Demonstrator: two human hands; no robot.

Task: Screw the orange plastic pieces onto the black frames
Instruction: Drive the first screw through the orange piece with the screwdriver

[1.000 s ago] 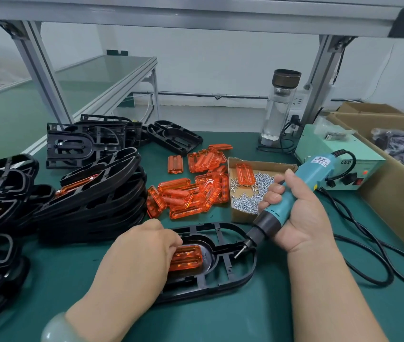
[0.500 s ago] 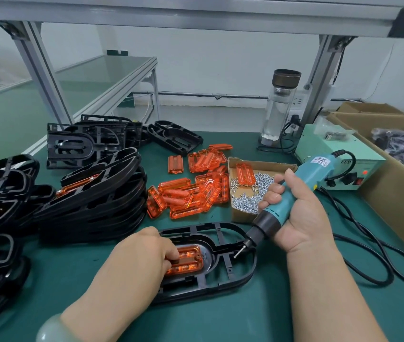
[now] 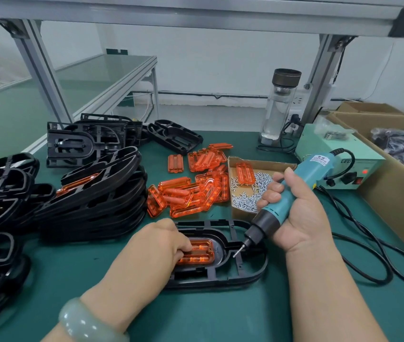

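Note:
A black oval frame (image 3: 243,275) lies on the green mat in front of me. An orange plastic piece (image 3: 199,253) sits in its middle recess. My left hand (image 3: 156,250) rests over the frame's left part, its curled fingertips on the orange piece's left end. My right hand (image 3: 294,218) grips a teal electric screwdriver (image 3: 292,191), tilted down to the left. Its bit tip (image 3: 236,254) hovers just right of the orange piece, above the frame. Loose orange pieces (image 3: 191,191) are heaped behind the frame.
A cardboard tray of small screws (image 3: 247,193) holds one orange piece. Stacks of black frames (image 3: 92,193) fill the left side. A mint power box (image 3: 339,166), a glass bottle (image 3: 280,107), black cables (image 3: 373,262) and a big cardboard box (image 3: 398,198) stand on the right.
My left hand slid back a little to the left, uncovering more of the orange piece in the frame. The screwdriver and my right hand stayed nearly still.

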